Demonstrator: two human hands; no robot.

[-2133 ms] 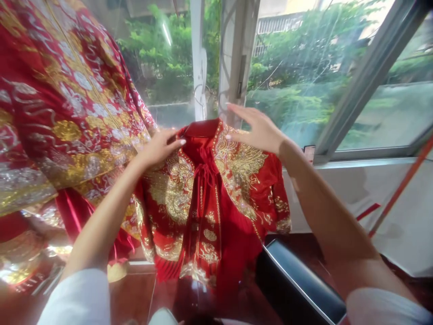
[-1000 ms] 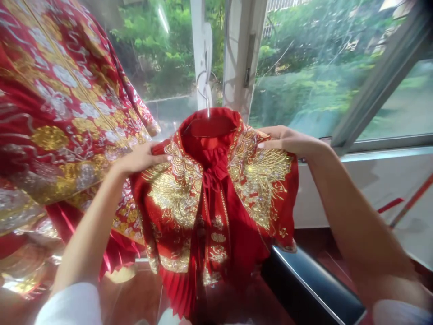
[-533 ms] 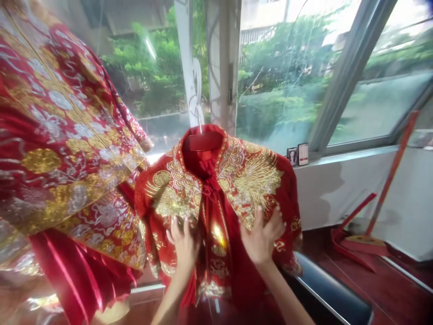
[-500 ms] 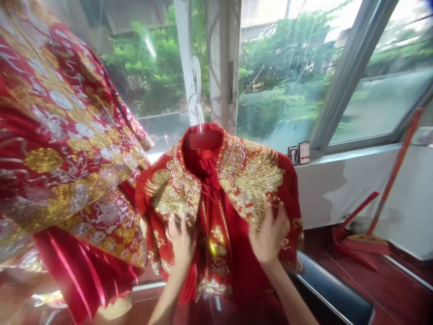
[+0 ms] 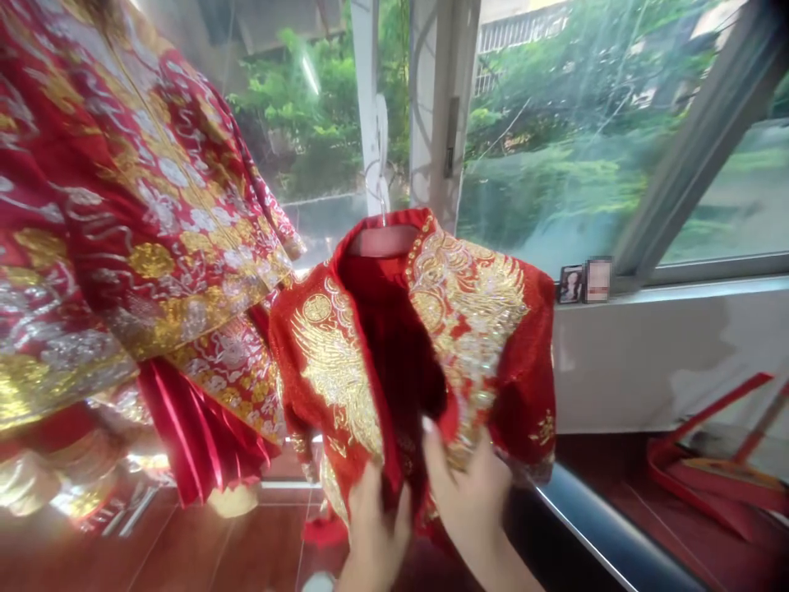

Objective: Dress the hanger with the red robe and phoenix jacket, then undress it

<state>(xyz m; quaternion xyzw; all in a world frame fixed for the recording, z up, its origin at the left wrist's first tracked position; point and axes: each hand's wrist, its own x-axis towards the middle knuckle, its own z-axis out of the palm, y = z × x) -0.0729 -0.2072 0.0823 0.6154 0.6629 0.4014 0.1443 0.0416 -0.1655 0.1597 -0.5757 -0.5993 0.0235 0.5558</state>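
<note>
Both hands are closed on the near front edges of a short red jacket [image 5: 336, 362], thumbs toward its dark opening: left hand [image 5: 376, 518] on the left panel, right hand [image 5: 472, 493] on the right. Behind stretches a wide window [image 5: 567, 164] with greenery outside. Along the left hangs a larger red embroidered garment [image 5: 154, 189]. Between it and the window's right half, the jacket hangs upright, gold-worked, its front parted. Right of it lies a dark box [image 5: 616, 530]; farther right, a red dustpan [image 5: 690, 489]. Small upright cards [image 5: 572, 284] stand on the right sill. Smallest, a metal hook [image 5: 383, 207] rises from the collar.
</note>
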